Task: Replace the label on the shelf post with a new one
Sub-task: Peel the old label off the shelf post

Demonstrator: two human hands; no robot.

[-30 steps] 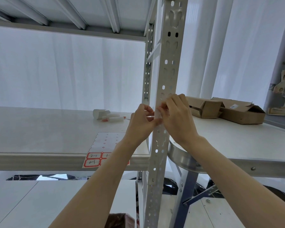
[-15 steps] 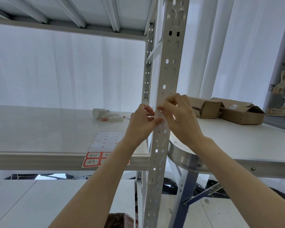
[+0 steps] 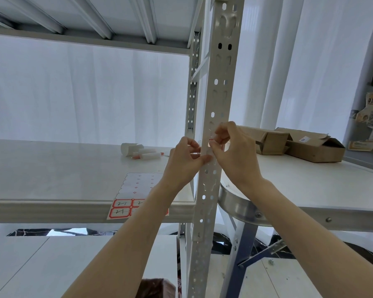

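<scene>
We are pinching the label's (image 3: 210,149) upper corner on the shelf post (image 3: 219,93) with right hand (image 3: 235,157) fingers (image 3: 221,137), left hand (image 3: 182,163) fingers pinching its lower part.

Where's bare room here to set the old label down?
Shelf board bare left of the label sheet and the white tubes. Table bare in front of the cardboard boxes. Crowded at the shelf post, where left hand and right hand work on the label.

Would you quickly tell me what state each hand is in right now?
Left hand: fingers curled, pinching the shelf post edge beside the label.
Right hand: closed, pinching the label's red-edged upper corner.
</scene>
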